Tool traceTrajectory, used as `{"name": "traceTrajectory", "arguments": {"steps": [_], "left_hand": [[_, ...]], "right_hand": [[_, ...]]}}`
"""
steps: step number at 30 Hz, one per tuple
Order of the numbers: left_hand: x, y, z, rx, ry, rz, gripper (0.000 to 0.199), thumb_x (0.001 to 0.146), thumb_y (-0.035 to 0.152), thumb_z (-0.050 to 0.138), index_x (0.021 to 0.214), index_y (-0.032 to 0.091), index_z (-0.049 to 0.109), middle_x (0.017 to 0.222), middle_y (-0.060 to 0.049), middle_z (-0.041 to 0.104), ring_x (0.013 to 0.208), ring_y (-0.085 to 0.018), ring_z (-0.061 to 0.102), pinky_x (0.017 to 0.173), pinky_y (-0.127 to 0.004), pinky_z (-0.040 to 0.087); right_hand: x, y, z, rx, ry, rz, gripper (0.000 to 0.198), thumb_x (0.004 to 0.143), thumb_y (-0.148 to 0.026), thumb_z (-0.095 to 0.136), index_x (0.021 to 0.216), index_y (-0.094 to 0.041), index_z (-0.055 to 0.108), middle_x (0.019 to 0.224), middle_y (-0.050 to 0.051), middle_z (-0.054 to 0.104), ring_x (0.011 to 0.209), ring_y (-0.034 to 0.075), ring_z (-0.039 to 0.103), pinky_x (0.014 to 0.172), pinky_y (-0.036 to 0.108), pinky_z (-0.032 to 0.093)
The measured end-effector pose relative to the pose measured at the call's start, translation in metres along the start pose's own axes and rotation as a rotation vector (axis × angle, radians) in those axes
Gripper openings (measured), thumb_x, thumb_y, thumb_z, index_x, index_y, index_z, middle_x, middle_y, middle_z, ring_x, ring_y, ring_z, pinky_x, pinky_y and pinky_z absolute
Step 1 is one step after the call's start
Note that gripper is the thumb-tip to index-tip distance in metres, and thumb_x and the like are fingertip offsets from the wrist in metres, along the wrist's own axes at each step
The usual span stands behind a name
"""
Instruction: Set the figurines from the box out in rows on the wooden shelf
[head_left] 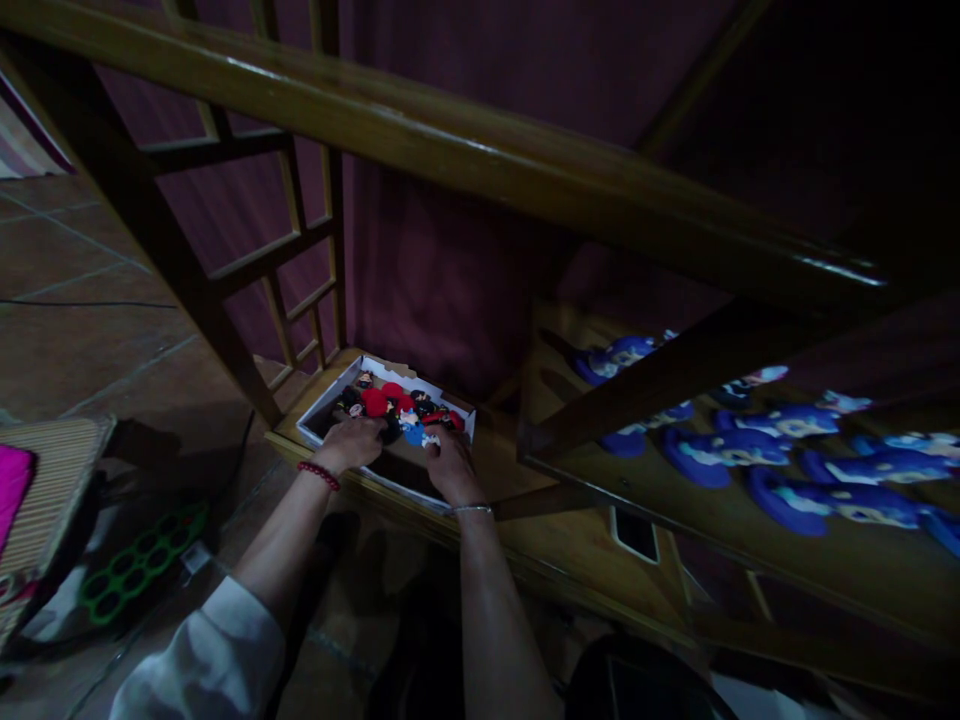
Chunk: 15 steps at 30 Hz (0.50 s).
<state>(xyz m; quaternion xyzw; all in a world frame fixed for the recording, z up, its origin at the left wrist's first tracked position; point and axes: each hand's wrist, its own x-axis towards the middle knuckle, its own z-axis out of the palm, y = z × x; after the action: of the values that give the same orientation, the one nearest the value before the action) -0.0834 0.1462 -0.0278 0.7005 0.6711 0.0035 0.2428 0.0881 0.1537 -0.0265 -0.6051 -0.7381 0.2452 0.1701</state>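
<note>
A shallow white cardboard box (311,437) sits on the lower wooden shelf, with several small red, black and blue figurines inside. My left hand (352,443), with a red bead bracelet at the wrist, reaches over the near side of the box. Its fingertips are beside the red and black figurines (386,400), and dim light hides whether they grip one. At the right end of the box, my right hand (450,468) has its thumb and finger closed on a small blue-and-white figurine (411,427). A thin bracelet circles that wrist.
Several blue figurines (765,447) lie in rows on a raised wooden shelf (675,530) at right. A wooden rail (450,140) crosses above my hands; latticework (262,265) stands left. A phone-like dark rectangle (635,535) lies on the lower shelf. A green holed tray (142,565) is on the left.
</note>
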Motion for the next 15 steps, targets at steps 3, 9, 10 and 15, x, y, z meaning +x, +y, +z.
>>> {"name": "traceTrajectory", "arguments": {"steps": [3, 9, 10, 15], "left_hand": [[0.001, 0.002, 0.003, 0.002, 0.004, 0.035, 0.041, 0.075, 0.021, 0.038, 0.114, 0.023, 0.051, 0.118, -0.005, 0.055, 0.108, -0.021, 0.049, 0.089, -0.034, 0.038], [0.0, 0.013, 0.007, -0.025, -0.001, 0.148, 0.037, 0.075, 0.018, 0.038, 0.108, 0.021, 0.054, 0.11, -0.008, 0.059, 0.1, -0.022, 0.054, 0.081, -0.031, 0.043], [0.0, 0.016, 0.008, -0.029, 0.008, 0.154, 0.036, 0.075, 0.017, 0.037, 0.106, 0.021, 0.054, 0.109, -0.008, 0.059, 0.099, -0.021, 0.055, 0.08, -0.031, 0.043], [-0.002, 0.021, 0.009, -0.063, 0.05, 0.185, 0.037, 0.075, 0.016, 0.038, 0.109, 0.02, 0.052, 0.11, -0.009, 0.058, 0.1, -0.021, 0.054, 0.083, -0.031, 0.041]], "right_hand": [[0.001, -0.001, 0.002, -0.048, -0.034, 0.002, 0.031, 0.075, -0.01, 0.044, 0.101, -0.018, 0.057, 0.098, 0.007, 0.06, 0.1, 0.018, 0.049, 0.089, 0.029, 0.034], [0.002, -0.005, 0.009, -0.032, -0.203, -0.043, 0.031, 0.077, -0.012, 0.042, 0.103, -0.02, 0.056, 0.101, 0.005, 0.061, 0.097, 0.015, 0.053, 0.084, 0.025, 0.037], [0.002, -0.006, 0.01, -0.04, -0.235, -0.061, 0.03, 0.077, -0.014, 0.042, 0.104, -0.02, 0.055, 0.102, 0.005, 0.061, 0.097, 0.015, 0.053, 0.084, 0.025, 0.037], [0.003, -0.008, 0.012, -0.11, -0.263, -0.041, 0.033, 0.079, -0.016, 0.04, 0.109, -0.019, 0.052, 0.105, 0.007, 0.061, 0.1, 0.017, 0.053, 0.085, 0.027, 0.036]]}}
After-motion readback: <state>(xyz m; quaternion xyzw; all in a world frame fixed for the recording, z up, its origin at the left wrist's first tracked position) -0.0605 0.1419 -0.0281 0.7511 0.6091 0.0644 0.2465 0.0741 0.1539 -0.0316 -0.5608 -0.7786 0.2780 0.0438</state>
